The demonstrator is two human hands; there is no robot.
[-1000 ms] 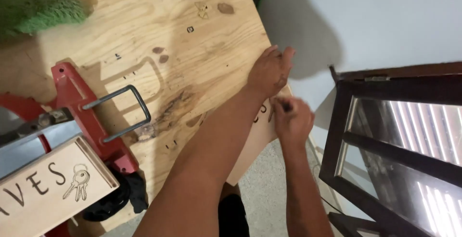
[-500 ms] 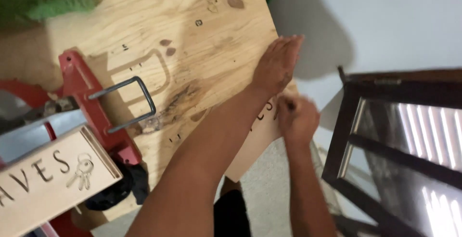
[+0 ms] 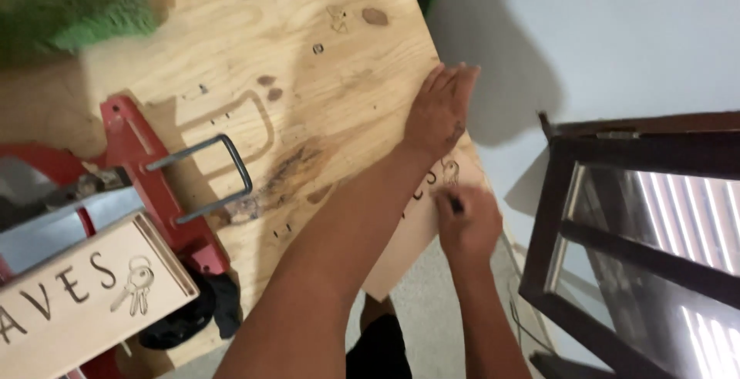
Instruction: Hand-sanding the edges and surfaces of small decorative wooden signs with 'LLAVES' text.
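Note:
My left hand (image 3: 441, 108) lies flat, fingers together, at the right edge of the plywood table (image 3: 308, 48), pressing on the top of a pale wooden plaque (image 3: 420, 225) that overhangs the edge. The plaque bears dark lettering and a small key drawing. My right hand (image 3: 469, 226) is curled around a thin dark tool (image 3: 455, 203) whose tip touches the plaque just below the key drawing.
A second lettered plaque (image 3: 85, 302) sits at the lower left on a red metal machine (image 3: 146, 171) with a grey wire handle (image 3: 220, 179). A green fuzzy cloth (image 3: 73, 13) lies at the far left corner. A dark wooden frame (image 3: 617, 217) stands on the right.
My left hand has spread out flat at the table edge; it was curled a second ago. The right hand and tool have shifted slightly along the plaque. The view has drifted.

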